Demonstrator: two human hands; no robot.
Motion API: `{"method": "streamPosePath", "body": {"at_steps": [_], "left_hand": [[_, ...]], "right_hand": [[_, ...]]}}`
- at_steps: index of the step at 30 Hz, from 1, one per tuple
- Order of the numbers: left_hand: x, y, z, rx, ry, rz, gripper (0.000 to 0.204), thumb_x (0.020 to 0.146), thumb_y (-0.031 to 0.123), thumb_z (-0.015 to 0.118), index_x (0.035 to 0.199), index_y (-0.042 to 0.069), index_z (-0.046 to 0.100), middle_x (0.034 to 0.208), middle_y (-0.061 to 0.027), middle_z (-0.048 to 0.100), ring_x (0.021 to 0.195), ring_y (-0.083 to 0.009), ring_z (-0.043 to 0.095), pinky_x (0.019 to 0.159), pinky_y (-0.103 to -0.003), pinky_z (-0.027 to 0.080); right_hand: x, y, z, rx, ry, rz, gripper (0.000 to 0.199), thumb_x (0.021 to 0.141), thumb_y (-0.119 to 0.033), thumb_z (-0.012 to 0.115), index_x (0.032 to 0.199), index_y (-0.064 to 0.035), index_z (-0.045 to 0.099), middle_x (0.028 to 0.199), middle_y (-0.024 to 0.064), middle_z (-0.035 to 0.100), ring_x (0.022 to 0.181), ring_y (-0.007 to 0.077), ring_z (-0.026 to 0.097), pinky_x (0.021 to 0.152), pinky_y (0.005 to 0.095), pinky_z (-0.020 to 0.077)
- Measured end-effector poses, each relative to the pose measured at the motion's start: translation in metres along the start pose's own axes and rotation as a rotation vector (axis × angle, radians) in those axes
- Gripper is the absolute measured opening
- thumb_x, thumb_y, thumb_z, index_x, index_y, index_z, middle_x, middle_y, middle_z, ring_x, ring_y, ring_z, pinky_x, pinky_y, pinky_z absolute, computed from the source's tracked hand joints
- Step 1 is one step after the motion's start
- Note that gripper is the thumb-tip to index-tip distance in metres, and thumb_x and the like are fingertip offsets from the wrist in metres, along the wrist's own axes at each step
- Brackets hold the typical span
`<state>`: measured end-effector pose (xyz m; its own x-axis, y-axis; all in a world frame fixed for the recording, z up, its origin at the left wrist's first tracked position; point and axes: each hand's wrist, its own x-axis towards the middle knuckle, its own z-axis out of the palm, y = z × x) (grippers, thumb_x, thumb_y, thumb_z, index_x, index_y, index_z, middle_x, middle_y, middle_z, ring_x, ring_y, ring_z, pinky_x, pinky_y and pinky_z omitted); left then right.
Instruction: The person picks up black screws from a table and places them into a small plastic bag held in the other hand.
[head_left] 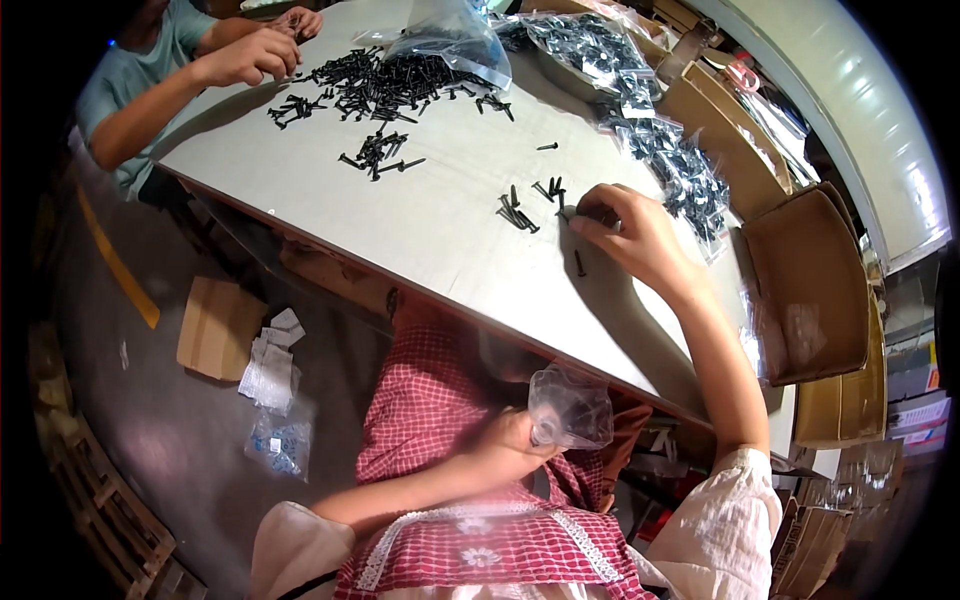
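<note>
My left hand [512, 440] is closed around the narrow neck of a clear plastic funnel [580, 405], which looks like a cut-off bottle top. It is held over my lap, below the table edge. At the table my right hand [640, 235] has its fingers curled together, with the fingertips beside a few black screws [551, 188]. Whether a screw is between those fingertips is hidden. Another small cluster of black screws [517, 214] lies left of the hand, and a single screw [579, 263] rests just nearer to me.
A large heap of black screws [385, 85] spreads over the white table [450, 240], with a clear bag [450, 45] on it. Another person's hands [262, 55] work at the far left. Filled bags [685, 175] and an open cardboard box [810, 290] line the right side.
</note>
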<state>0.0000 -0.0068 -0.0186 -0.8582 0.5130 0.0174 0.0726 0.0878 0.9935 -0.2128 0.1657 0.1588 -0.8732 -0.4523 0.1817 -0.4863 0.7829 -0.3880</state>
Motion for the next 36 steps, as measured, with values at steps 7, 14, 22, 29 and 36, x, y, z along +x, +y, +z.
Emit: {"method": "streamPosePath", "body": {"at_steps": [7, 14, 22, 29, 36], "left_hand": [[0.000, 0.005, -0.002, 0.026, 0.000, 0.011, 0.027, 0.094, 0.025, 0.084, 0.101, 0.009, 0.063, 0.083, -0.0059, 0.073, 0.071, -0.0157, 0.070, 0.063, -0.030, 0.058], [0.001, 0.008, -0.004, 0.037, -0.020, 0.062, 0.016, 0.100, 0.017, 0.073, 0.102, 0.008, 0.060, 0.087, -0.0105, 0.077, 0.074, -0.0230, 0.075, 0.068, -0.033, 0.062], [-0.002, -0.006, 0.002, 0.015, 0.028, 0.094, 0.019, 0.097, 0.020, 0.078, 0.099, 0.008, 0.064, 0.084, -0.0051, 0.073, 0.074, -0.0160, 0.071, 0.065, -0.030, 0.058], [0.002, -0.001, 0.001, 0.001, 0.007, 0.000, 0.024, 0.097, 0.026, 0.080, 0.099, 0.009, 0.063, 0.086, -0.0056, 0.073, 0.075, -0.0155, 0.071, 0.065, -0.032, 0.058], [-0.001, -0.005, 0.007, -0.023, 0.065, 0.028, 0.026, 0.096, 0.027, 0.082, 0.102, 0.010, 0.063, 0.088, -0.0049, 0.074, 0.078, -0.0152, 0.072, 0.068, -0.031, 0.059]], "right_hand": [[-0.011, 0.009, -0.005, 0.052, -0.044, -0.024, 0.022, 0.092, -0.013, 0.076, 0.112, -0.0033, 0.076, 0.102, 0.0123, 0.072, 0.092, 0.0281, 0.070, 0.082, 0.0370, 0.0545], [-0.027, 0.012, -0.015, 0.332, -0.185, 0.108, 0.023, 0.093, -0.005, 0.073, 0.115, -0.0048, 0.077, 0.108, 0.0113, 0.074, 0.100, 0.0234, 0.071, 0.089, 0.0344, 0.0546], [-0.005, 0.021, 0.007, -0.031, 0.088, -0.249, 0.050, 0.084, 0.012, 0.058, 0.129, -0.0059, 0.071, 0.128, 0.0171, 0.069, 0.123, 0.0380, 0.062, 0.104, 0.0420, 0.0516], [-0.034, 0.024, -0.012, -0.001, -0.005, -0.129, 0.051, 0.080, 0.012, 0.059, 0.128, -0.0025, 0.070, 0.128, 0.0159, 0.070, 0.117, 0.0350, 0.068, 0.097, 0.0403, 0.0554], [-0.064, 0.015, 0.014, 0.301, -0.007, 0.015, 0.052, 0.110, -0.026, 0.055, 0.152, 0.0034, 0.048, 0.161, 0.0247, 0.043, 0.153, 0.0387, 0.037, 0.126, 0.0421, 0.0304]]}}
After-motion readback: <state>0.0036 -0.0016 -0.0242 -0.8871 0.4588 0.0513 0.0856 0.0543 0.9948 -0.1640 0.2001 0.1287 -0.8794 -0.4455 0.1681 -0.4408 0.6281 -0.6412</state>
